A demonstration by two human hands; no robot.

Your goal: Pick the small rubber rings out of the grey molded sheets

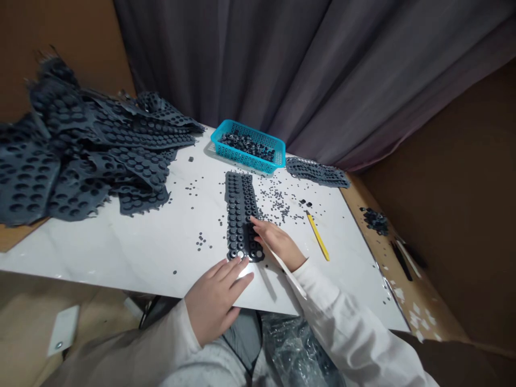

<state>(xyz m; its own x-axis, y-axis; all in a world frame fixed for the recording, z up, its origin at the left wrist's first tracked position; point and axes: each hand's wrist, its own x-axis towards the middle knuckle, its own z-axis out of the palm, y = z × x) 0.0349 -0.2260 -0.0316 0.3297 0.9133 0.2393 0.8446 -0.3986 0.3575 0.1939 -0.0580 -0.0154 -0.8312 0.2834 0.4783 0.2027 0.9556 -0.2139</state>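
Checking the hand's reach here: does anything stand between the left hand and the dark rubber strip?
Nothing visible does. The left hand lies at the near end of the dark rubber strip, its fingertips touching or nearly touching it.

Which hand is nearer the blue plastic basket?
Right: the right hand is nearer, in front of the blue plastic basket; the left hand is farther, in front and slightly left of it.

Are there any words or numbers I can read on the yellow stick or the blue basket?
None can be read: the slim yellow stick and the bright blue plastic mesh basket show no letters, and the white rectangular tag with a metal eyelet below the table shows none either.
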